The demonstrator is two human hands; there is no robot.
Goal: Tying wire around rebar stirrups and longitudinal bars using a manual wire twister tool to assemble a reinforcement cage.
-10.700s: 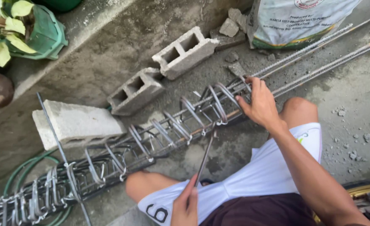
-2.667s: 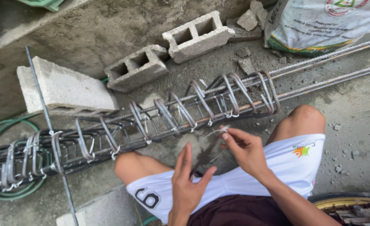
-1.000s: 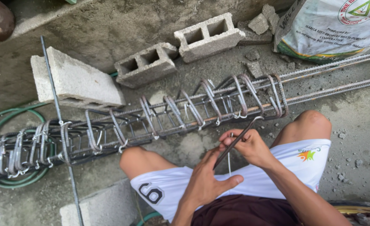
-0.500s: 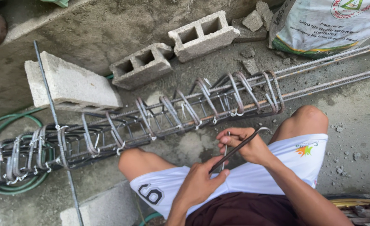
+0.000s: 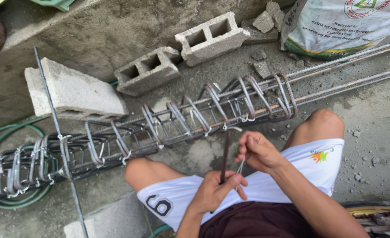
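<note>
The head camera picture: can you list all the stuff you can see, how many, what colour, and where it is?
Rebar cage: one, rusty grey, lying across the ground in front of the knees.
Hollow concrete blocks: two, grey, behind the cage.
Solid block: one, pale grey, at left behind the cage.
Loose rod: one, grey, crossing the cage at left.
Hose: one, green, coiled under the cage's left end.
Sack: one, white and green, top right.
Rubble chunks: a few, grey, beside the sack.
Hooked tool: one, dark, in the left hand.
Tie wire: thin, silvery, pinched by the right hand.
Left hand: gripping the tool.
Right hand: above the lap.
</note>
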